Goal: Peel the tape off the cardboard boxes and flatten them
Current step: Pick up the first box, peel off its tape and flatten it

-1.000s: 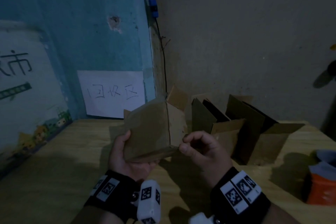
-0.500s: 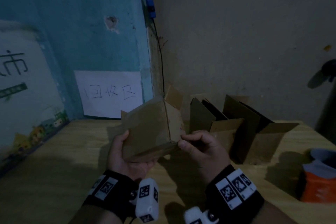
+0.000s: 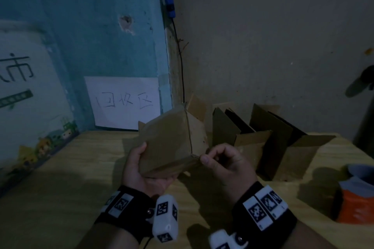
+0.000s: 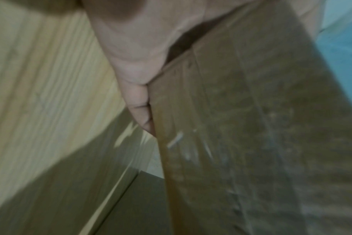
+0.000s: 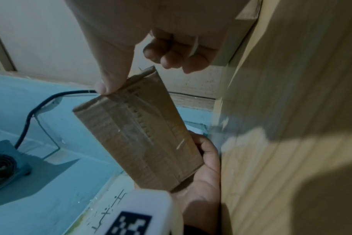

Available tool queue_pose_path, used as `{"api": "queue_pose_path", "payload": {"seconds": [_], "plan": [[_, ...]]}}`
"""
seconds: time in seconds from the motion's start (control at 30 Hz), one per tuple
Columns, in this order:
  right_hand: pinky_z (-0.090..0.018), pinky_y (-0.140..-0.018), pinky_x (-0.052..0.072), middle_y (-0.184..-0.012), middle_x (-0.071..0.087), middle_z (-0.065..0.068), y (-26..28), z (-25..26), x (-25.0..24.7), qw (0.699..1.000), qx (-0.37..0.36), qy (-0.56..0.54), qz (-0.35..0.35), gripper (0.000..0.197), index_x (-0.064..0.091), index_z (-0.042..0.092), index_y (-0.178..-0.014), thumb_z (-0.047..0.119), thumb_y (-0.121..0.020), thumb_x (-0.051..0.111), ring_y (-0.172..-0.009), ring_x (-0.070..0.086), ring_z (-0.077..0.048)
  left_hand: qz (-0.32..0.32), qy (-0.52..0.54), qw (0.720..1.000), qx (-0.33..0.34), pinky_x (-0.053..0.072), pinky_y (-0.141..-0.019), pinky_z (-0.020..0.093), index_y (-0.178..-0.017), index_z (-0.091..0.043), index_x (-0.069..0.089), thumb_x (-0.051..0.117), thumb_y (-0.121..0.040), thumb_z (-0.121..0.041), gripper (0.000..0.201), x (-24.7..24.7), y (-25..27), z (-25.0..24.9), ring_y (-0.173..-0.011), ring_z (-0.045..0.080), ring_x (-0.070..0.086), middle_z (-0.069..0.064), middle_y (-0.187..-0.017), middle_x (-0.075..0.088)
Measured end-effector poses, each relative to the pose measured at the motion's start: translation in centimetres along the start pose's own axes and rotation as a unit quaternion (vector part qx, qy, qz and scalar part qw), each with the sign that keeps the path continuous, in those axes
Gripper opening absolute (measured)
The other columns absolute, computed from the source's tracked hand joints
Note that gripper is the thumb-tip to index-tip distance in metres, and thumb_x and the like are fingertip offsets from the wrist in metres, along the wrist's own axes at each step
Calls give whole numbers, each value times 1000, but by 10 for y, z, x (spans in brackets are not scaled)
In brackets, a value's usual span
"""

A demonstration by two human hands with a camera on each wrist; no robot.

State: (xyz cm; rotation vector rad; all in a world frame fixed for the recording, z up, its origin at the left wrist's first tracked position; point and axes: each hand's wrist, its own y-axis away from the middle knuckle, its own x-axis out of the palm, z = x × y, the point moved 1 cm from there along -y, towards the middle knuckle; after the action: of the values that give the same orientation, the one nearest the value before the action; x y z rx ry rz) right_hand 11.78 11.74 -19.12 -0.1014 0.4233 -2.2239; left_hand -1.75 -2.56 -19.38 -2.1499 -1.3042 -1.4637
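I hold a small brown cardboard box [image 3: 168, 141] above the wooden table [image 3: 60, 188]. My left hand [image 3: 141, 159] grips it from below and the left, thumb on the front face. In the left wrist view the box [image 4: 251, 127] fills the right side beside my palm. A strip of clear tape [image 5: 131, 127] runs along its narrow face in the right wrist view. My right hand [image 3: 205, 156] pinches the box's lower right corner. The thumb tip lies on the taped edge and the other fingers [image 5: 171, 60] are curled clear of it.
Two opened cardboard boxes [image 3: 232, 129] [image 3: 283, 139] stand against the back wall to the right. An orange and grey bag [image 3: 356, 198] sits at the table's right edge. A white paper sign [image 3: 123, 103] hangs on the blue wall, and a black cable [image 3: 180, 66] runs down the corner.
My right hand has closed in on the box's lower right corner, the thumb now on the edge. The left hand keeps its grip and the box has barely moved.
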Motion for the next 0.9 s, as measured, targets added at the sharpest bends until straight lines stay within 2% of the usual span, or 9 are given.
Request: {"api": "queue_pose_path", "payload": {"seconds": [0.13, 0.27, 0.33, 0.43, 0.6, 0.7, 0.77, 0.83, 0.9], "plan": [[-27, -76, 57, -93, 67, 8, -1, -2, 0, 1000, -2, 23, -16, 23, 70, 38, -97, 33, -74, 76, -87, 66, -7, 2, 5, 1000, -6, 42, -107, 67, -128, -16, 62, 78, -69, -38, 65, -1, -2, -1, -120, 51, 58, 25, -132, 63], [-13, -70, 54, -89, 69, 17, 1, -1, -1, 999, -21, 40, -13, 13, 72, 30, -87, 21, -79, 77, -82, 65, 0, 5, -1, 1000, -8, 43, -106, 67, -132, -16, 61, 79, -68, -38, 71, -4, -3, 0, -121, 51, 58, 24, -134, 63], [-11, -66, 52, -85, 68, 13, 0, -1, -1, 998, -24, 55, -12, 14, 71, 31, -85, 19, -81, 77, -77, 62, -1, 5, 1, 1000, -10, 42, -105, 69, -133, -16, 62, 81, -66, -37, 73, -5, -5, -1, -122, 53, 57, 25, -136, 62], [-22, -68, 54, -86, 66, -1, -1, -2, -1, 998, -12, 55, -18, 15, 71, 38, -81, 24, -80, 77, -79, 60, -14, -5, 8, 1000, -10, 42, -104, 71, -131, -16, 63, 82, -65, -35, 71, -5, -6, 0, -121, 52, 57, 24, -134, 63], [-42, -74, 56, -83, 63, -6, -1, 0, 1, 1000, 13, 18, 7, 9, 71, 38, -80, 32, -77, 77, -77, 59, -25, -6, 7, 1000, -18, 44, -102, 70, -134, -16, 61, 81, -65, -36, 75, -5, -6, -1, -120, 52, 57, 24, -134, 62], [-38, -69, 53, -78, 60, -7, -1, 0, 0, 1000, 8, 6, 10, 15, 70, 32, -79, 42, -69, 74, -71, 56, -17, -6, 11, 1000, -24, 45, -101, 69, -135, -17, 61, 81, -67, -35, 73, -6, -8, -1, -121, 51, 56, 23, -135, 62], [-35, -68, 52, -77, 61, -2, -2, -1, -1, 1000, 7, -4, 3, 15, 69, 29, -79, 41, -71, 73, -72, 57, -17, 1, 9, 999, -32, 46, -101, 67, -136, -16, 61, 80, -70, -37, 72, -6, -8, -1, -122, 51, 57, 23, -136, 63], [-35, -75, 57, -88, 68, 2, -2, -1, -1, 1000, 14, -19, -7, 8, 71, 35, -87, 33, -80, 74, -81, 65, -17, -2, 11, 999, -34, 43, -105, 67, -134, -14, 62, 80, -70, -36, 70, -5, -8, -2, -122, 51, 57, 24, -135, 63], [-35, -83, 59, -98, 72, 7, -1, -1, -1, 1000, 16, -14, -15, 16, 72, 40, -96, 27, -86, 72, -90, 69, -9, 1, 9, 999, -36, 41, -108, 67, -132, -13, 62, 78, -69, -37, 69, -3, -6, -3, -122, 51, 57, 24, -134, 63]]}}
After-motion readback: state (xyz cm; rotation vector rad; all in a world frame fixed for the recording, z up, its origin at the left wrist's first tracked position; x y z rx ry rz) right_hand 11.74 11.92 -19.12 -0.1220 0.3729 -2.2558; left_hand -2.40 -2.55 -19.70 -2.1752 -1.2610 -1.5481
